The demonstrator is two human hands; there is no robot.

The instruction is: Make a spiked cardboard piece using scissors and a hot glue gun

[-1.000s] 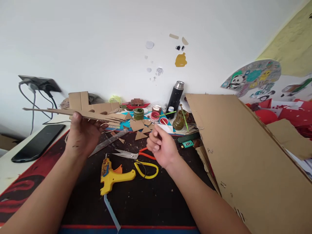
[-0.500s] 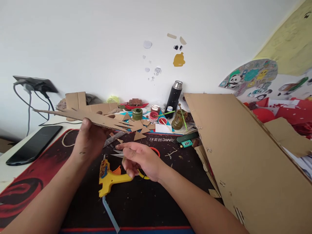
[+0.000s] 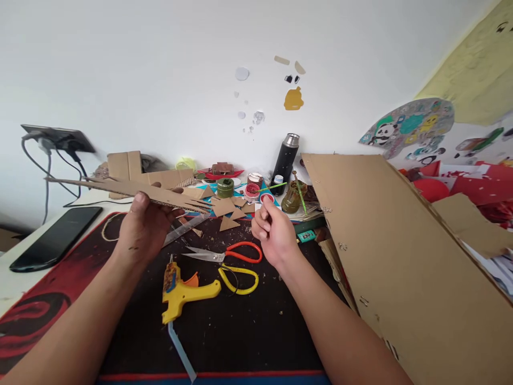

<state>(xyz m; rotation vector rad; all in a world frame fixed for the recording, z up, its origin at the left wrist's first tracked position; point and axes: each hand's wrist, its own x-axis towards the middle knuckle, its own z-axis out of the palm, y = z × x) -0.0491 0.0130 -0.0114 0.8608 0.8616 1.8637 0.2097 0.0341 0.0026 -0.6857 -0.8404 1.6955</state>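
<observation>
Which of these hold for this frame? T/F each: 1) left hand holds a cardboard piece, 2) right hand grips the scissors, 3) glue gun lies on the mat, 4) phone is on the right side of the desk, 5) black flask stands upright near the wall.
1. The left hand holds a cut cardboard piece above the desk. True.
2. The right hand grips the scissors. False: the scissors lie on the mat, clear of the hand, whose fingers are curled; whether they pinch anything small cannot be told.
3. The yellow glue gun lies on the dark mat. True.
4. The phone is on the right side. False: it lies at the left edge of the desk.
5. The black flask stands upright near the wall. True.
</observation>
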